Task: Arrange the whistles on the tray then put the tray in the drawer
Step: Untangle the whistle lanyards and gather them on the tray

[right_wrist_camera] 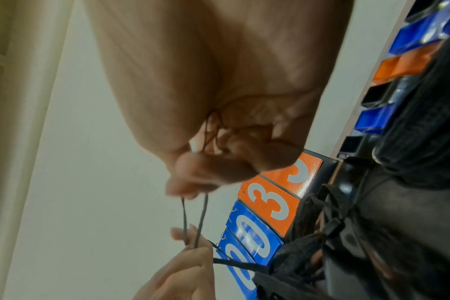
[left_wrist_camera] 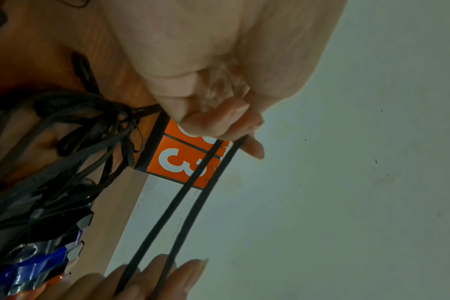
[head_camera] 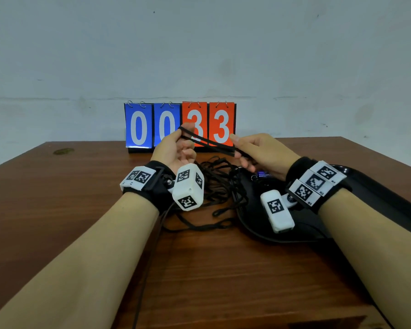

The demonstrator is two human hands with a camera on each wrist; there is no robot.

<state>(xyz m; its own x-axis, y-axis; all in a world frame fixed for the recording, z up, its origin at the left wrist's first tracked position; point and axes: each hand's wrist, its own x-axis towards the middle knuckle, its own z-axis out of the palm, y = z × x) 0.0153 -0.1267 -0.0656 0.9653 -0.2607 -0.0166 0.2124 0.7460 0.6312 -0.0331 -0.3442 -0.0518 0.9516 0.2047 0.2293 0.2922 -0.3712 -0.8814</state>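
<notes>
With both hands' fingers pinching one doubled lanyard (head_camera: 208, 141) taut, draw it gently free of the tangled cords (head_camera: 220, 184) so the whistles (head_camera: 261, 174) on the black tray (head_camera: 254, 230) stay put.

Two hands: the left hand (head_camera: 176, 148) and the right hand (head_camera: 261, 151). One black tray (head_camera: 301, 231) on one counter (head_camera: 57, 198). Four number cards (head_camera: 180, 124): two blue zeros, two orange threes. The tangled black cords (head_camera: 217, 184) cannot be counted.

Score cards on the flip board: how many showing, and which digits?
4, in one row at the table's far edge: blue 0, blue 0, orange 3 partly behind the left hand, orange 3. None seems hidden.
</notes>
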